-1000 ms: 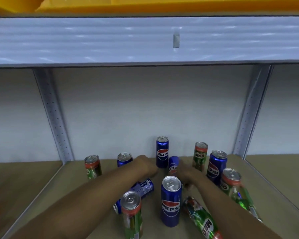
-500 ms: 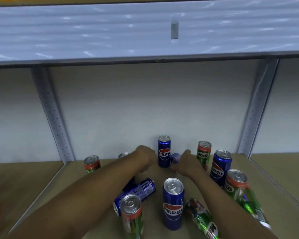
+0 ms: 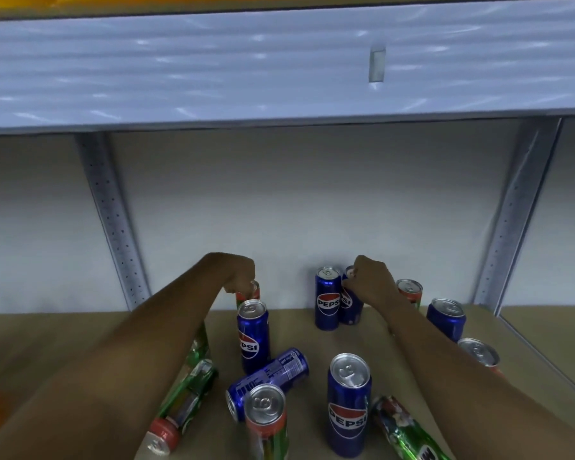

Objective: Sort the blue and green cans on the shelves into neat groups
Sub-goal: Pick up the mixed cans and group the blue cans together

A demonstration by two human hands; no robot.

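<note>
In front of me a tan shelf board (image 3: 312,340) runs back to a pale grey back wall (image 3: 296,210). Two perforated metal uprights (image 3: 113,227) stand left and right. Overhead hangs a ribbed white shelf underside (image 3: 213,68), streaked with reflected light.

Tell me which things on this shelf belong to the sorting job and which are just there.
Job:
left hand gripping a green can
right hand holding a blue can beside the upright blue can
toppled blue can
toppled green can

Just there:
metal upright
upper shelf edge
</note>
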